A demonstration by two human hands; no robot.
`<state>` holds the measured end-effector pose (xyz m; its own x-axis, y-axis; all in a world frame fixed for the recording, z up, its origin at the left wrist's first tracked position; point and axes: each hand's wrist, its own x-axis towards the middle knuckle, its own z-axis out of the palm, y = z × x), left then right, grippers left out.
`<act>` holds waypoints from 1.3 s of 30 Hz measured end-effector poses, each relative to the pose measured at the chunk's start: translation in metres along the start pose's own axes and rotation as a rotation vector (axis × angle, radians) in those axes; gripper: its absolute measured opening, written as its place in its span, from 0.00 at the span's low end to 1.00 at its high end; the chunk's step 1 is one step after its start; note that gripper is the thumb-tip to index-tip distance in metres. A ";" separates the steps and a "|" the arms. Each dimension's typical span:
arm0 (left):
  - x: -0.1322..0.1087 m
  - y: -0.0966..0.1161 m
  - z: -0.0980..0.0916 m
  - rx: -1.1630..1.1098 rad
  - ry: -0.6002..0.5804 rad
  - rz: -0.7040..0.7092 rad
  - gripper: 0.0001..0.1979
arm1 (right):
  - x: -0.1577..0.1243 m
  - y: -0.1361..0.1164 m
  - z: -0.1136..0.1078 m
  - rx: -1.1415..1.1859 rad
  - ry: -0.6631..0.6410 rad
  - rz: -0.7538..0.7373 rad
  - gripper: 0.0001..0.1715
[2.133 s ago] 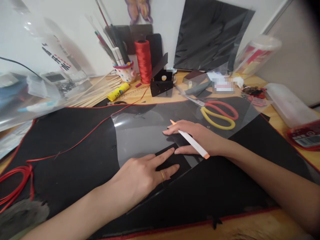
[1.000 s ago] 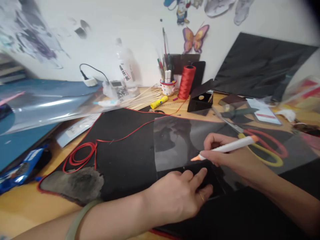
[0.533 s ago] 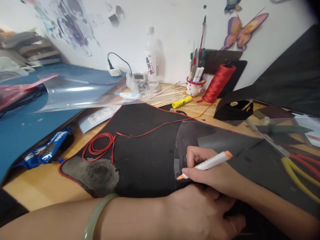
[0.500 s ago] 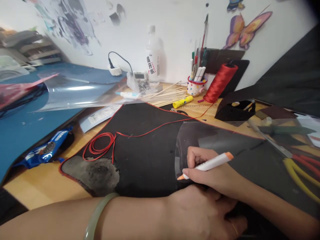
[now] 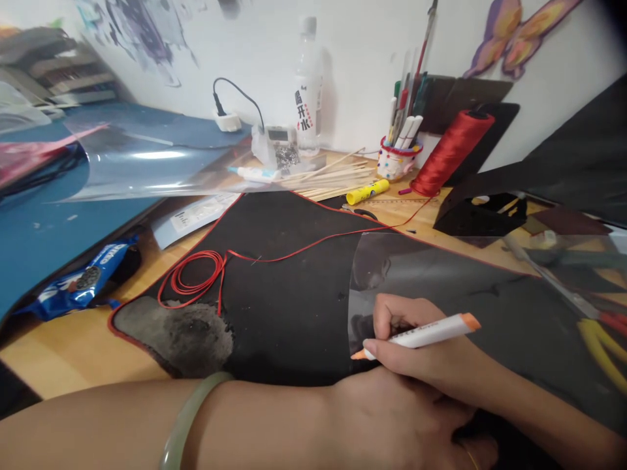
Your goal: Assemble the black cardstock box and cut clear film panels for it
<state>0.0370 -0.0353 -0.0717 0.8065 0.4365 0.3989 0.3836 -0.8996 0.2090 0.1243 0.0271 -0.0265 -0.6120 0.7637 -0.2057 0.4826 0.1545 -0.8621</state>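
Note:
My right hand (image 5: 416, 339) is closed around a white marker with an orange cap end (image 5: 431, 331). The marker's orange tip is at the left edge of a clear plastic sheet (image 5: 365, 281), which lies over a black mat (image 5: 289, 294) with red edging. Across the bottom reaches my left arm, wearing a pale green bangle. My left hand (image 5: 406, 418) lies palm down just below the right hand, its fingers apart but partly hidden. Left of both hands, a coil of red cord (image 5: 189, 281) rests on the mat beside a worn grey patch.
At the back stand a water bottle (image 5: 307, 91), a pen cup (image 5: 394, 160) and a red thread spool (image 5: 453, 153). A yellow glue stick (image 5: 367, 192) lies near wooden sticks (image 5: 333, 176). Scissors with yellow and red handles (image 5: 600, 346) are at right, a blue snack packet (image 5: 91, 277) at left.
The view has shifted slightly, so the back objects appear higher and farther right. The marker stays in my right hand, its tip still by the sheet's left edge. My left hand stays below it.

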 end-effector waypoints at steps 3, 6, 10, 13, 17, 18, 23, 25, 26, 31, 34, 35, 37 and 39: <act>0.000 0.000 -0.003 0.013 -0.014 0.020 0.11 | 0.001 0.000 0.000 0.012 -0.024 0.007 0.13; 0.000 -0.001 -0.006 0.017 -0.029 0.023 0.11 | 0.000 -0.002 0.000 0.006 -0.025 0.017 0.12; -0.001 -0.001 -0.007 0.012 -0.034 0.016 0.11 | -0.001 -0.004 -0.001 -0.022 -0.026 0.029 0.12; -0.001 -0.001 -0.008 0.016 -0.034 0.023 0.11 | -0.001 -0.004 0.000 -0.025 -0.025 0.029 0.12; 0.000 -0.002 -0.006 0.011 -0.028 0.031 0.10 | -0.001 -0.001 0.001 -0.064 -0.010 0.039 0.12; 0.000 -0.002 -0.005 0.015 -0.034 0.034 0.10 | -0.001 0.000 0.001 -0.078 -0.004 0.039 0.12; 0.001 0.000 -0.001 0.041 -0.010 0.026 0.10 | -0.005 0.002 -0.003 -0.104 -0.009 0.029 0.12; 0.000 0.000 -0.002 0.061 -0.011 0.021 0.10 | -0.006 0.003 -0.006 -0.103 -0.022 0.037 0.12; 0.000 0.000 -0.002 0.068 -0.011 0.022 0.10 | -0.007 0.003 -0.007 -0.106 -0.030 0.046 0.12; 0.001 -0.002 -0.008 0.099 0.019 0.031 0.10 | -0.012 0.003 -0.015 -0.108 -0.046 0.081 0.13; 0.002 -0.004 -0.010 0.131 0.033 0.037 0.10 | -0.016 0.002 -0.020 -0.093 -0.063 0.114 0.13; 0.002 -0.005 -0.009 0.133 0.030 0.034 0.10 | -0.017 0.001 -0.021 -0.090 -0.069 0.129 0.13; 0.001 -0.005 -0.004 0.122 0.037 0.034 0.11 | -0.019 0.002 -0.024 -0.090 -0.073 0.137 0.13; 0.000 -0.005 0.004 0.125 0.092 0.008 0.11 | -0.021 0.004 -0.026 -0.094 -0.072 0.119 0.13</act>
<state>0.0370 -0.0308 -0.0760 0.7671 0.4236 0.4817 0.4349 -0.8955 0.0950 0.1550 0.0281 -0.0141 -0.5890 0.7336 -0.3390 0.6085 0.1264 -0.7834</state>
